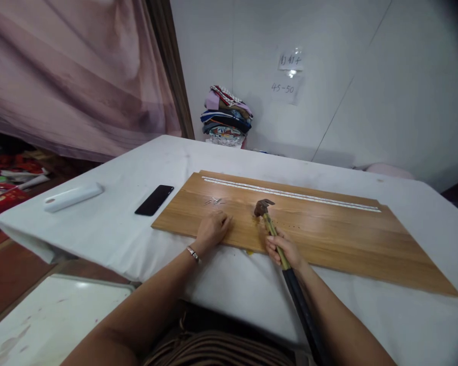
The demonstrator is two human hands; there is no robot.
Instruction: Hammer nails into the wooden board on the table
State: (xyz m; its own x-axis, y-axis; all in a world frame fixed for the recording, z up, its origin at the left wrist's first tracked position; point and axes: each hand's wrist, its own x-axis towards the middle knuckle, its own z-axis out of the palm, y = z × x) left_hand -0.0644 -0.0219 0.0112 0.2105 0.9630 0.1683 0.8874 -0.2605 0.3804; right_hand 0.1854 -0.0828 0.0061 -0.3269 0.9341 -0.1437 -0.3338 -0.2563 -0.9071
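Note:
A claw hammer (283, 258) with a rusty head is gripped by my right hand (284, 247), its fingers wrapped round the yellowish upper handle. The dark lower handle runs back along my right forearm. The hammer's head is over the wood-grain board (339, 239), close to its surface. On the board's left part rests my left hand (215, 227), fingers curled inward; what they hold, if anything, is hidden. Just beyond it lies a small pile of nails (215, 201). A row of small dark marks (288, 225) shows on the board right of the hammer.
Two pale strips (290, 193) lie along the board's far side. A black phone (154, 200) and a white elongated object (74, 196) sit to the left on the white-covered table (118, 244). Folded cloths (227, 117) are stacked behind, against the wall. A white stool-like surface (57, 320) stands lower left.

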